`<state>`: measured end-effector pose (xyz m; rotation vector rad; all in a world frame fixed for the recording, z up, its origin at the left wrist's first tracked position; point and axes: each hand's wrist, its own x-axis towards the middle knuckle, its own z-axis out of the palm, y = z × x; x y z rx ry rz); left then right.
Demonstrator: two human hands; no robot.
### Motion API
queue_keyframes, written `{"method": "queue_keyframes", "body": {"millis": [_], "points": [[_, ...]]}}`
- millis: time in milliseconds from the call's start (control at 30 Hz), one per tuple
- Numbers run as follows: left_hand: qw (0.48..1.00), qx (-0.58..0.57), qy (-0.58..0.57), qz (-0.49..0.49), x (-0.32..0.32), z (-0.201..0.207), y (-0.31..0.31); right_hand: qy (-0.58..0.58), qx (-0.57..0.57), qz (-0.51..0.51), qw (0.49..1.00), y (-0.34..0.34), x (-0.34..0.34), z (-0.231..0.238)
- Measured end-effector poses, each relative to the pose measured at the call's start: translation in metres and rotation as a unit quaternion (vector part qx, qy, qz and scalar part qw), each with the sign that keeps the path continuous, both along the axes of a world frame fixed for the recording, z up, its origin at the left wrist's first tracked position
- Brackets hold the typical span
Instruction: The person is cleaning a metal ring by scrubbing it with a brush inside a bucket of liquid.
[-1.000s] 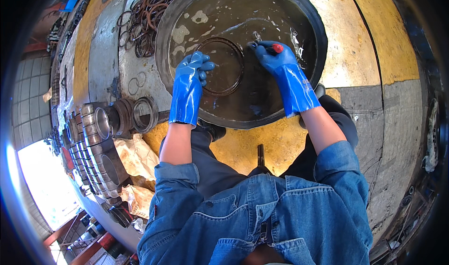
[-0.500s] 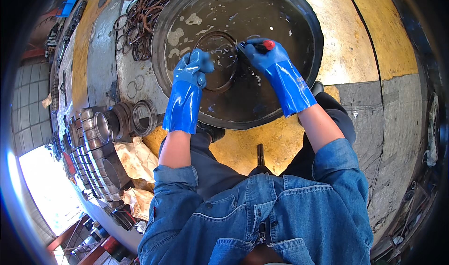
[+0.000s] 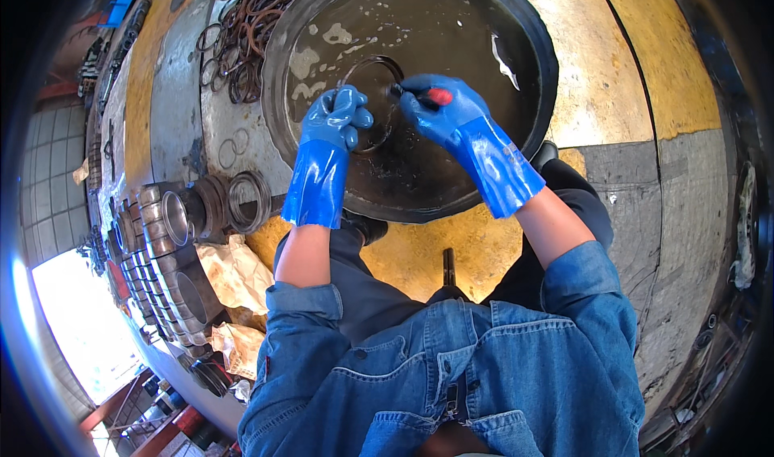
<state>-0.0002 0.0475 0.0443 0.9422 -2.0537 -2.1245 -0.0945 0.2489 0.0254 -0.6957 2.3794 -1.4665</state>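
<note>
Over the dark round basin [image 3: 274, 86], your right hand [image 3: 446, 106] has travelled leftward: a second ago it was out to the right of the dark ring [image 3: 390, 62], well clear of it, and now it is at the ring's right side. Its grip is wrapped around a red-ended tool [image 3: 439, 97]; the tip is too dark to make out, so the tool seems to have been brought to the ring, but I cannot tell whether they touch. Your left hand [image 3: 334, 117] has stayed at the ring's left side, its grip clenched, apparently on the rim. The ring is inside the basin, at the murky liquid [image 3: 459, 38]; its upper arc shows best, and your gloves and the dark liquid block much of the rest. Beyond the basin's upper left lies a tangled heap of rings [image 3: 250, 46]; nearer your left arm are metal sleeves [image 3: 153, 207] and crumpled brown paper [image 3: 236, 272]. These sit outside the basin, apart from both hands.
</note>
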Motion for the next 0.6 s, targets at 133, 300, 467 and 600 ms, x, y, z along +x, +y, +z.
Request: {"method": "queue_keyframes", "body": {"millis": [133,300,467,600], "points": [[0.999,-0.025,-0.035,-0.020,-0.002,0.004,0.011,0.207,0.049,0.049,0.976,0.003,-0.016,-0.007],[0.999,-0.031,-0.019,-0.038,-0.004,0.007,0.019,0.028,0.137,0.015,0.990,0.002,-0.009,-0.035],[0.999,-0.013,0.004,-0.047,0.003,0.002,0.010,-0.272,0.113,0.083,0.952,-0.001,-0.003,-0.005],[0.997,0.000,0.050,-0.050,0.001,0.000,0.007,-0.387,-0.063,0.067,0.918,0.000,0.005,-0.025]]}}
